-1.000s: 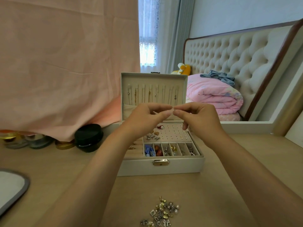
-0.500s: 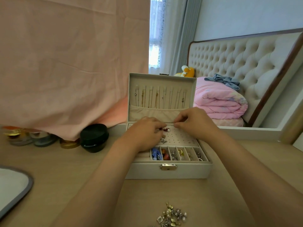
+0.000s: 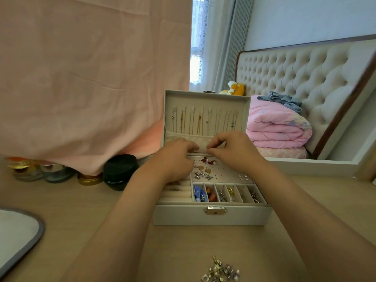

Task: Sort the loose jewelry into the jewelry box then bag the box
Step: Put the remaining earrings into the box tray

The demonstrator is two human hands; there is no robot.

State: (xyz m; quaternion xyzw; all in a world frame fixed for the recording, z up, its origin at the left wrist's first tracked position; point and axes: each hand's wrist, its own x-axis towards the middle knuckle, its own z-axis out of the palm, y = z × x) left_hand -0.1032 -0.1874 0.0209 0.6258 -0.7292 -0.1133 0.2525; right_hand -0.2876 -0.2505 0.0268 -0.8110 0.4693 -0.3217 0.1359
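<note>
The white jewelry box point(image 3: 211, 217) is stood open on the wooden table point(image 3: 81, 210), necklaces point(image 3: 199, 124) being hung inside its upright lid point(image 3: 207, 98), earrings point(image 3: 207, 161) pinned on the perforated panel, and blue, red, silver and gold pieces laid in the front compartments point(image 3: 241, 195). The loose jewelry point(image 3: 220, 272) is heaped at the table's near edge, well apart from the box. The left hand point(image 3: 173, 157) and right hand point(image 3: 234, 151) are held over the back of the tray, fingers curled and tips nearly met; whether anything is pinched cannot be told.
</note>
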